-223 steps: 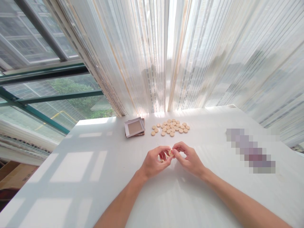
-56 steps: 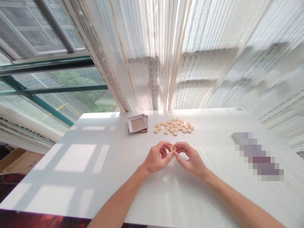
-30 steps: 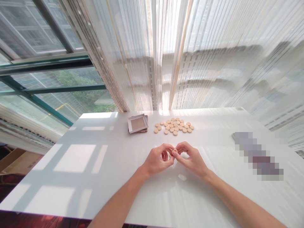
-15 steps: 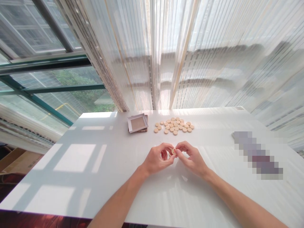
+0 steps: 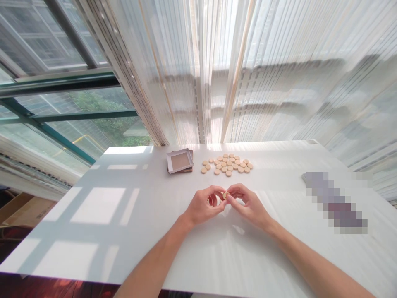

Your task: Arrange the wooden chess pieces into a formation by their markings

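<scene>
Between my two hands, above the white table, is a round wooden Chinese chess piece [image 5: 225,195] with a red marking on its face. My left hand [image 5: 206,203] pinches its left side with thumb and fingertips. From the other side my right hand [image 5: 246,203] grips it, the thumb resting across the edge of its face. Just beyond my hands lie several similar pale wooden discs [image 5: 229,163], spread in a loose group; no markings show on them from here.
A shallow open box [image 5: 180,160] sits on something dark at the table's far side, left of the discs. A pixelated object [image 5: 336,203] lies at the right of the white table [image 5: 139,240]. Sheer curtains [image 5: 273,82] hang along the far edge, with a window at left.
The piece has turned slightly between my fingertips, and its marked face shows at another angle. Both hands stay nearly in place.
</scene>
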A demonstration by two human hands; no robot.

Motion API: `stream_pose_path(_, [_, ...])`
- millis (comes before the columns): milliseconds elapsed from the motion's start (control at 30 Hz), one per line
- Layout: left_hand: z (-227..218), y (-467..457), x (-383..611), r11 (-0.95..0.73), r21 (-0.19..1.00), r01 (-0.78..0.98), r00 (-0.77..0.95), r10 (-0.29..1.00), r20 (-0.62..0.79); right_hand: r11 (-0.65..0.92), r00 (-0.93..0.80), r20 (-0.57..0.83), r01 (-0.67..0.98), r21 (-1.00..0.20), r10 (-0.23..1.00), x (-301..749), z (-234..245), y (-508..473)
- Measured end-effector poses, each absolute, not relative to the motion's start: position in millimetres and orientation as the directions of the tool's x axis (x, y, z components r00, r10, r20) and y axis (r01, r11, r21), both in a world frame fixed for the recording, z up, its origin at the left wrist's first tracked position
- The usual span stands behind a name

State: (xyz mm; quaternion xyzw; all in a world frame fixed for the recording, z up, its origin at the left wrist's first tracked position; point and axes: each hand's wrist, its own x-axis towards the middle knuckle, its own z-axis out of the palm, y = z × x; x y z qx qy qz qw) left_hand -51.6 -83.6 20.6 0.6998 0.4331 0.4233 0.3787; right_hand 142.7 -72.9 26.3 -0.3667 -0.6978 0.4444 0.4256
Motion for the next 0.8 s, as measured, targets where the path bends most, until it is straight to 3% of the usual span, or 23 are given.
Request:
stream_pose_path(367, [22,-66,-72,-0.327,0.853,0.408,0.05,0.94,0.336,0.284,-0.223,0.25,0.135,-0.949,0.942,164,8,-38])
stream_pose_path(800, [6,-42,-88,-0.248,0.799,0.547,0.001,0.955,0.295,0.347,-0.292,0.259,0.308,-0.886,0.921,158,3,-31])
